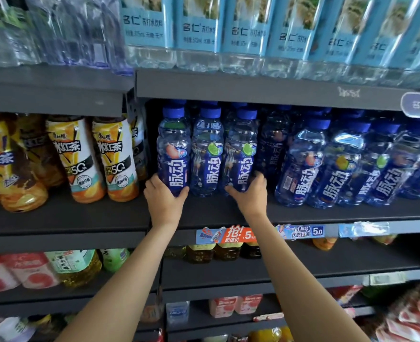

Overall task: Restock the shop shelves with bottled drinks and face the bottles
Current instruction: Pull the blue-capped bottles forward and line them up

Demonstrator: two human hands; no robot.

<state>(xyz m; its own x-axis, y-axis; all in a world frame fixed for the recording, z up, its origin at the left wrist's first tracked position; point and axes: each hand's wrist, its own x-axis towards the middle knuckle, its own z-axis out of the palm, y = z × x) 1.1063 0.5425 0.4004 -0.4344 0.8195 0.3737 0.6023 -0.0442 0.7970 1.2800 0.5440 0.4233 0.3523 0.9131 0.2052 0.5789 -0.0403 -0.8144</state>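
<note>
Both forearms reach up from lower frame; left hand (163, 199) and right hand (249, 197) each cup a full blue bottle (173, 154) base mid-frame on the shelf (327, 213): likely heavy, slick, best gripped low.

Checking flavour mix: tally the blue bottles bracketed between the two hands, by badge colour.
Pink-badge bottle: 1
Green-badge bottles: 2
Total: 3

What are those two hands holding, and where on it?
Left hand grips the base of the leftmost blue bottle; right hand grips the base of the third blue bottle.
</note>
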